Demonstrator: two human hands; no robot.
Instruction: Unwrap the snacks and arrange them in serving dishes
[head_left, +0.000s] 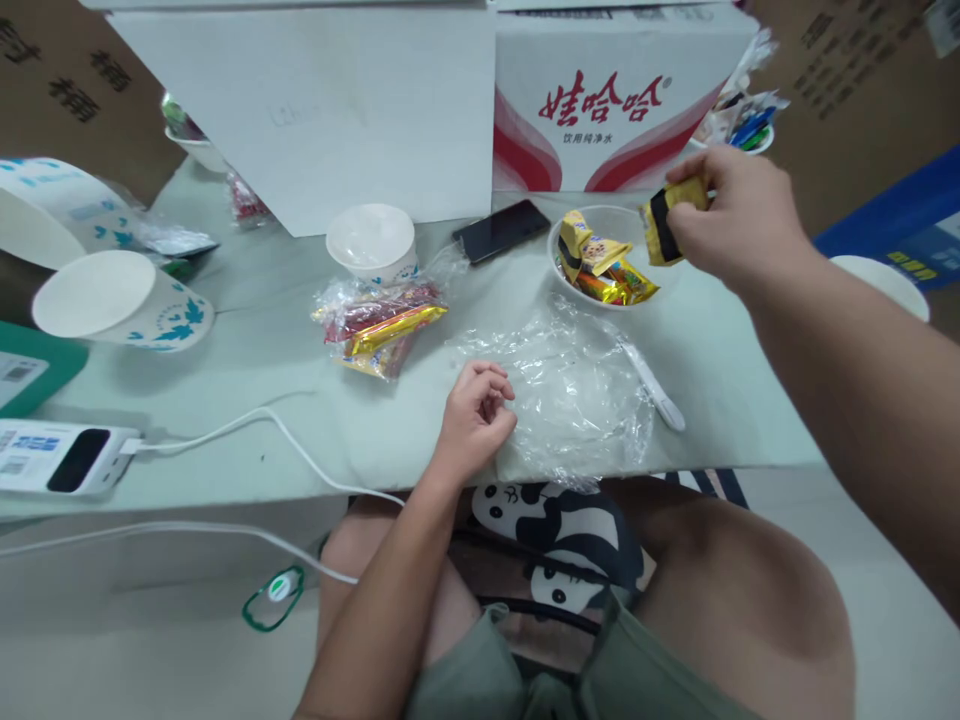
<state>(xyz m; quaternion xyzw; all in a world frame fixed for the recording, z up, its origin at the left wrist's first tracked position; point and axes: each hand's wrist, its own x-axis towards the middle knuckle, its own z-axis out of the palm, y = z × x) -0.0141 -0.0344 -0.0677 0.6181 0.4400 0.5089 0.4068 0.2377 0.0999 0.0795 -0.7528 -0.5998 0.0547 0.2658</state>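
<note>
My right hand pinches a yellow and black wrapped snack just right of a white bowl. Inside the bowl lie several wrapped snacks in yellow, gold and red. My left hand hovers or rests by the table's front edge, fingers loosely curled with a gap to the thumb and nothing seen between them. Beside it a clear crumpled plastic bag is spread out. Farther left sits a clear bag of wrapped snack bars.
A black phone lies behind the bowl, before a white carton. Paper cups stand left. A white plastic strip lies on the bag's right side. A white cable runs from a power bank over the table edge.
</note>
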